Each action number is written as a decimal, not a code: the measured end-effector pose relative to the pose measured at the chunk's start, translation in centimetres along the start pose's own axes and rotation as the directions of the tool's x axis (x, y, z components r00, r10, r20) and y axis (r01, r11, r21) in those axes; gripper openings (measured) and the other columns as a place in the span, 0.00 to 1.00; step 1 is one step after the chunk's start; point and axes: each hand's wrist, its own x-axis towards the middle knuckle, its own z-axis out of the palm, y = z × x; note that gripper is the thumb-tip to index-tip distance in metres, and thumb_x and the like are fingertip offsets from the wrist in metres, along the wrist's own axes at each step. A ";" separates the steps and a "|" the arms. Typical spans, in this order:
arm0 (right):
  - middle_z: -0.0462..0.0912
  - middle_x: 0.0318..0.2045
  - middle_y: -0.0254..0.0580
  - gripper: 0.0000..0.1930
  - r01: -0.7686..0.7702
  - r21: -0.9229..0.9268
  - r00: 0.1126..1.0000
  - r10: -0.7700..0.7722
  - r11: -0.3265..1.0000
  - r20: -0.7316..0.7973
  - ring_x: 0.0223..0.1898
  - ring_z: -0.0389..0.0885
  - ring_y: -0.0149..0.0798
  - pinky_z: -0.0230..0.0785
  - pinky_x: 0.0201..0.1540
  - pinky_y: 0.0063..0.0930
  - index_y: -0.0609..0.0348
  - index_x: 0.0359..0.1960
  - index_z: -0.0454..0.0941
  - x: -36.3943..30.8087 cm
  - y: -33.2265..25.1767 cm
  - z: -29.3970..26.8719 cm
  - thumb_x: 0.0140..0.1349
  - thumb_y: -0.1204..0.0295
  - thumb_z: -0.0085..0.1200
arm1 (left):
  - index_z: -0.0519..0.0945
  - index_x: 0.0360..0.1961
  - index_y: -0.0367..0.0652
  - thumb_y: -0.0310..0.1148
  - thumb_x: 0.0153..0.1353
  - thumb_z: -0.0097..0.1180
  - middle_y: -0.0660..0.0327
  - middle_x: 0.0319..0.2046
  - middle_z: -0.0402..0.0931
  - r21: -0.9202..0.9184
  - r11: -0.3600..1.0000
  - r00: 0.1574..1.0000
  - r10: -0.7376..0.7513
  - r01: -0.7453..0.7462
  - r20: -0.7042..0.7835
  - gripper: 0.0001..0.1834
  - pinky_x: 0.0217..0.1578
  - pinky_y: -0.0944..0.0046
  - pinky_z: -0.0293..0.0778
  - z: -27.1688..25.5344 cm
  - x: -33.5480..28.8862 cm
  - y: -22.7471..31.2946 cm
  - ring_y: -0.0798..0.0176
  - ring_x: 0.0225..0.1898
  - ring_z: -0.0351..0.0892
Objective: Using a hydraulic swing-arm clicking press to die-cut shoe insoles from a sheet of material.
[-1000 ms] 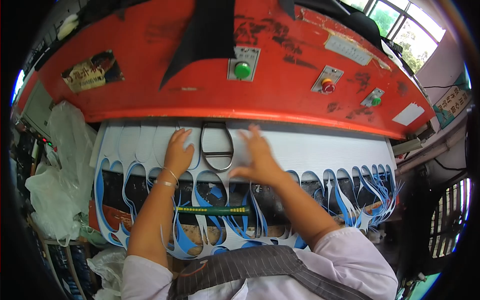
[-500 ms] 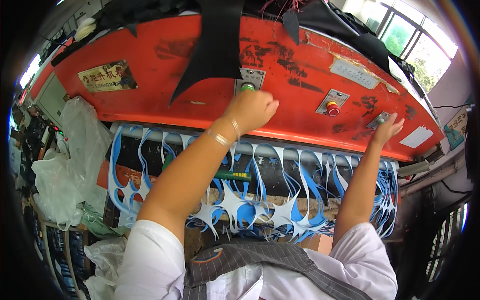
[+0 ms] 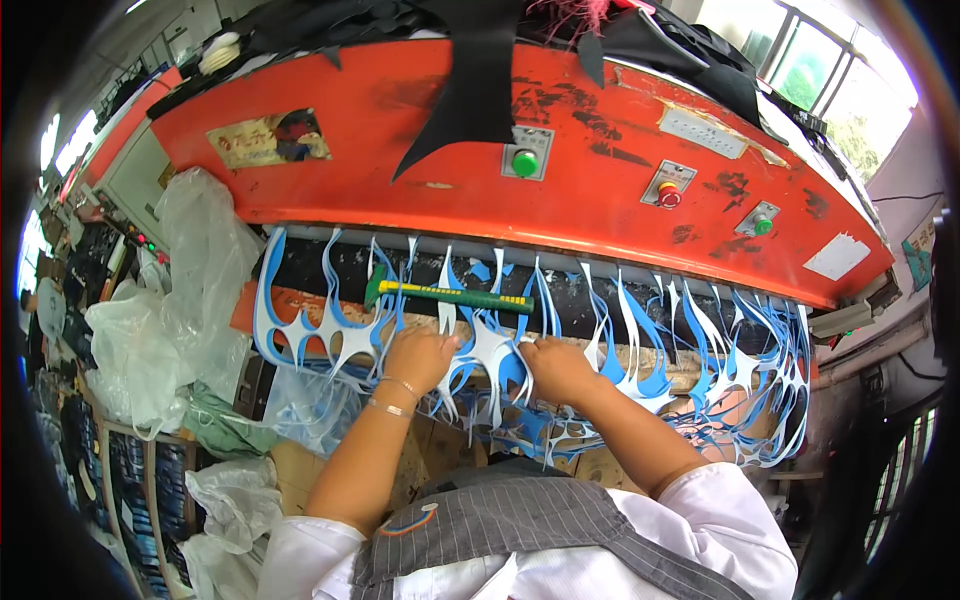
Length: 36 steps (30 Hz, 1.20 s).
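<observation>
A blue-and-white cut-out sheet (image 3: 490,350), a web of thin strips around large holes, hangs out from under the red machine front (image 3: 420,190). My left hand (image 3: 420,358) is closed on strips of this sheet, left of a star-shaped piece of the web. On the other side of that piece, my right hand (image 3: 560,370) pinches the sheet's strips too. Just beyond both hands lies a hammer (image 3: 455,295) with a green and yellow handle, its green head toward the left. Neither hand touches it.
Set in the red front are two green buttons (image 3: 525,163) and a red knob (image 3: 668,194). Black sheet material (image 3: 465,90) drapes over its top. Clear plastic bags (image 3: 150,350) crowd the left side. A pipe (image 3: 870,355) runs at the right.
Both hands have come down from the green buttons on the red front to the cut-out sheet and taken hold of it. The whole hammer now shows.
</observation>
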 end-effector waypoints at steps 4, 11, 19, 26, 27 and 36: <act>0.81 0.34 0.52 0.19 -0.156 -0.026 0.988 0.155 0.987 -0.024 0.40 0.81 0.51 0.75 0.43 0.41 0.62 0.34 0.76 0.2 -1.9 0.5 0.44 0.63 0.62 | 0.82 0.23 0.35 0.42 0.62 0.48 0.44 0.28 0.79 -0.013 1.000 0.994 0.022 -0.023 -0.107 0.21 0.41 0.46 0.71 0.7 -0.6 -0.5 0.40 0.35 0.77; 0.82 0.35 0.52 0.28 -0.109 -0.046 0.985 0.114 0.993 0.127 0.39 0.82 0.54 0.74 0.44 0.43 0.60 0.40 0.77 -1.7 -0.1 1.5 0.42 0.53 0.68 | 0.84 0.23 0.37 0.47 0.57 0.46 0.44 0.33 0.81 0.047 0.999 0.968 -0.033 0.022 0.250 0.24 0.40 0.46 0.73 0.8 -0.7 -0.2 0.43 0.37 0.79; 0.84 0.40 0.47 0.25 -0.039 0.470 0.992 -0.022 0.882 0.124 0.39 0.84 0.42 0.77 0.41 0.34 0.60 0.50 0.78 8.7 7.3 -7.6 0.52 0.62 0.68 | 0.79 0.35 0.44 0.46 0.53 0.60 0.52 0.34 0.79 -0.249 0.968 0.993 -0.018 -0.013 -0.119 0.17 0.37 0.48 0.74 -0.2 8.1 2.1 0.45 0.38 0.79; 0.62 0.66 0.47 0.45 0.270 -0.275 0.960 -0.237 0.923 0.146 0.68 0.58 0.49 0.61 0.63 0.43 0.40 0.63 0.67 21.9 11.7 -5.8 0.36 0.69 0.72 | 0.78 0.28 0.48 0.41 0.49 0.63 0.61 0.32 0.71 -0.133 0.950 0.943 0.250 -0.283 -0.221 0.11 0.38 0.55 0.71 9.4 13.1 2.8 0.54 0.37 0.75; 0.60 0.67 0.46 0.49 0.341 -0.308 0.931 -0.273 0.888 0.244 0.70 0.53 0.47 0.59 0.65 0.44 0.38 0.64 0.66 23.3 11.7 -6.2 0.33 0.67 0.74 | 0.78 0.26 0.48 0.40 0.49 0.64 0.61 0.31 0.71 -0.153 0.944 0.924 0.240 -0.293 -0.297 0.10 0.37 0.56 0.70 9.6 13.4 3.1 0.55 0.36 0.74; 0.78 0.47 0.44 0.28 0.580 -0.164 0.812 -0.583 0.798 0.032 0.56 0.73 0.50 0.61 0.63 0.43 0.50 0.43 0.79 25.7 11.8 -8.4 0.31 0.75 0.67 | 0.75 0.27 0.44 0.39 0.49 0.62 0.58 0.32 0.69 -0.404 0.857 0.845 0.064 -0.319 -0.531 0.12 0.42 0.55 0.66 5.4 15.2 6.8 0.53 0.39 0.69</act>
